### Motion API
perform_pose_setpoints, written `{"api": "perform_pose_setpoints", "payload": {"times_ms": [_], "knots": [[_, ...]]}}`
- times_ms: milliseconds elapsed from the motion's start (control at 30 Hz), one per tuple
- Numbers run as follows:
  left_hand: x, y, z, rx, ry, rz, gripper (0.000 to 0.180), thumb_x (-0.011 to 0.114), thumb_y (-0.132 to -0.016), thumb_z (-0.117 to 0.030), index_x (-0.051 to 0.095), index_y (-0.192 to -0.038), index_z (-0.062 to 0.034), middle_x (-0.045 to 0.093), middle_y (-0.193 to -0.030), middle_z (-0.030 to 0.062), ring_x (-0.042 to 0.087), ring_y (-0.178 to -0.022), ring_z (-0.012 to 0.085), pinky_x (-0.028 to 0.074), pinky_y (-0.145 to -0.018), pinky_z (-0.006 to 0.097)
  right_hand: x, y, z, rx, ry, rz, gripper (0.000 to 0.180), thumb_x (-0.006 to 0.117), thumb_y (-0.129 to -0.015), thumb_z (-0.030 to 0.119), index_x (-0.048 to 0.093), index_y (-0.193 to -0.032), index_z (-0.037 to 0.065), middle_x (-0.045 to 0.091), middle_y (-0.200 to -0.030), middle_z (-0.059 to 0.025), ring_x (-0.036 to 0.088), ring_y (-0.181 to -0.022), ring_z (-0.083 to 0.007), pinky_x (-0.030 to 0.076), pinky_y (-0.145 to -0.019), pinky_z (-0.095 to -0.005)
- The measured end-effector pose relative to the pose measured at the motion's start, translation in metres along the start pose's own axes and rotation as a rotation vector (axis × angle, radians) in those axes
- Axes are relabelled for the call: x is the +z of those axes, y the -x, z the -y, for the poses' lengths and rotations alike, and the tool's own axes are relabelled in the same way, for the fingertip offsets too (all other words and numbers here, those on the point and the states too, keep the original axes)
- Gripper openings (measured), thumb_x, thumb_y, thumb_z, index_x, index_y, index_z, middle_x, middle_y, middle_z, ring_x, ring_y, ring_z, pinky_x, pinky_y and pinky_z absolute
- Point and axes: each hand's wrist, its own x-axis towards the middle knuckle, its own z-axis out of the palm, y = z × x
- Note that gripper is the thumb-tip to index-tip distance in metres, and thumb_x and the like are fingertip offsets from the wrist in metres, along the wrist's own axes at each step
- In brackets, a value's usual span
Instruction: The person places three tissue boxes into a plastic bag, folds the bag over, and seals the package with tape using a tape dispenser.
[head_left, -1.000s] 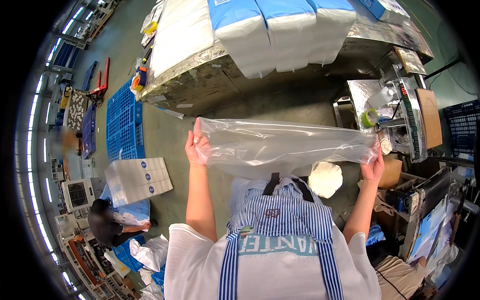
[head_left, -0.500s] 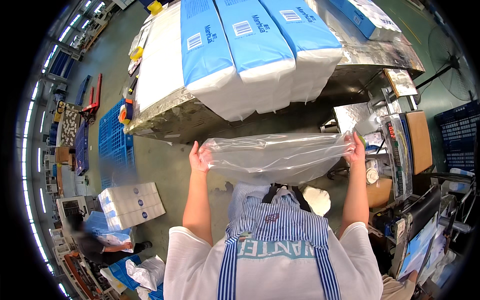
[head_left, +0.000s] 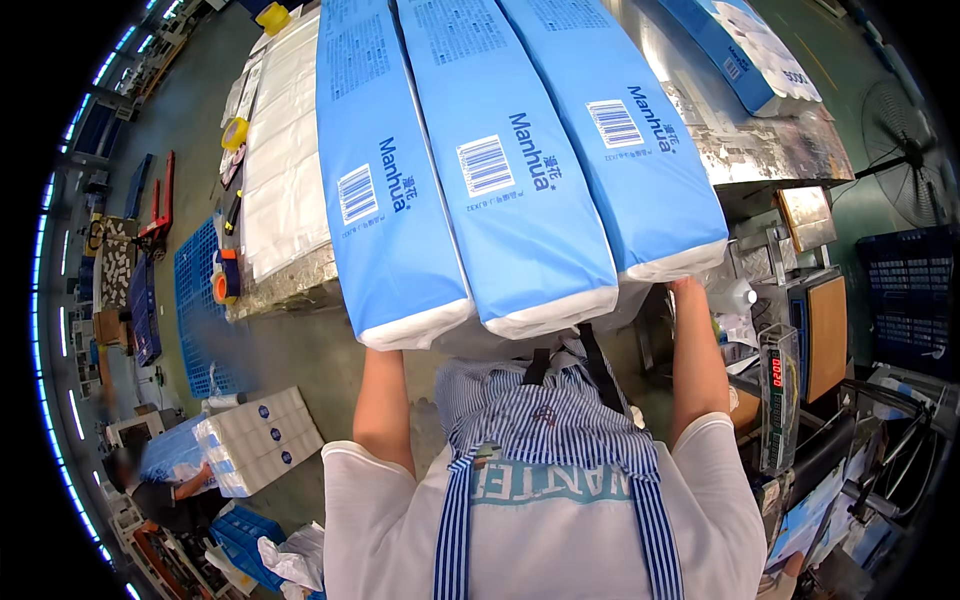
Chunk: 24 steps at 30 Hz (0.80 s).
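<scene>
Grey concrete floor (head_left: 300,360) runs under a long work table wrapped in crinkled silver foil (head_left: 760,150), and three long blue-and-white plastic-wrapped packs (head_left: 500,180) lie side by side on that table, their white ends jutting over the near edge toward me. Both my forearms reach up to those ends. My left hand (head_left: 385,345) is hidden beneath the leftmost pack, so I cannot tell whether its fingers are spread or curled. My right hand (head_left: 685,285) sits just under the white end of the rightmost pack, touching it; its grip is hidden too. White flat bundles (head_left: 285,170) lie on the table left of the blue packs. At lower left, another person crouches beside a white bundle of packaged goods (head_left: 255,440). A dark weighing scale with a red display (head_left: 778,385) stands to my right.
</scene>
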Motion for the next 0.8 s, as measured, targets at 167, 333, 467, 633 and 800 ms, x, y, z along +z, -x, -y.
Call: {"api": "perform_pose_setpoints", "payload": {"times_ms": [167, 333, 467, 633, 800], "knots": [[-0.008, 0.040, -0.051, 0.088, 0.047, 0.068, 0.041, 0.054, -0.090, -0.025, 0.051, -0.120, 0.0020, 0.059, -0.112, 0.0157, 0.060, -0.099, 0.0259, 0.051, -0.083, 0.036, 0.146, 0.069, 0.009, 0.011, 0.175, -0.159, 0.039, 0.056, -0.082, 0.005, 0.045, -0.119, 0.008, 0.060, -0.096, -0.0151, 0.055, -0.056, -0.0134, 0.048, -0.048, -0.0221], [-0.007, 0.077, -0.048, 0.271, -0.229, 0.099, 0.041, 0.055, -0.088, -0.019, 0.050, -0.123, 0.0012, 0.058, -0.117, 0.0159, 0.059, -0.103, 0.0273, 0.049, -0.089, 0.039, 0.160, 0.097, 0.018, -0.302, 0.294, 0.207, 0.054, 0.054, -0.082, 0.010, 0.038, -0.132, -0.001, 0.054, -0.116, -0.0201, 0.059, -0.092, -0.0208, 0.052, -0.077, -0.0299], [0.000, 0.099, -0.018, 0.477, -0.676, -0.160, 0.031, 0.054, -0.085, -0.006, 0.056, -0.115, 0.0012, 0.063, -0.106, 0.0107, 0.060, -0.095, 0.0199, 0.047, -0.085, 0.033, 0.152, 0.094, 0.012, -0.379, 0.622, 0.433, 0.056, 0.059, -0.071, 0.004, 0.049, -0.126, -0.001, 0.055, -0.116, -0.0127, 0.050, -0.111, -0.0228, 0.041, -0.097, -0.0342], [0.006, 0.104, -0.005, 0.738, -1.266, -0.276, 0.031, 0.063, -0.079, -0.012, 0.059, -0.106, 0.0020, 0.064, -0.099, 0.0076, 0.058, -0.091, 0.0165, 0.044, -0.080, 0.028, 0.154, 0.096, 0.008, -0.698, 1.335, 0.143, 0.040, 0.063, -0.071, 0.007, 0.060, -0.110, 0.000, 0.059, -0.109, -0.0107, 0.051, -0.110, -0.0240, 0.040, -0.092, -0.0336], [-0.023, 0.107, -0.014, 0.823, -1.173, -0.175, 0.021, 0.061, -0.079, -0.006, 0.062, -0.100, 0.0017, 0.064, -0.097, 0.0083, 0.058, -0.088, 0.0141, 0.044, -0.078, 0.026, 0.147, 0.090, 0.025, -0.897, 1.504, 0.331, 0.022, 0.064, -0.072, 0.010, 0.064, -0.091, 0.000, 0.062, -0.097, -0.0083, 0.052, -0.102, -0.0231, 0.040, -0.088, -0.0333]]}}
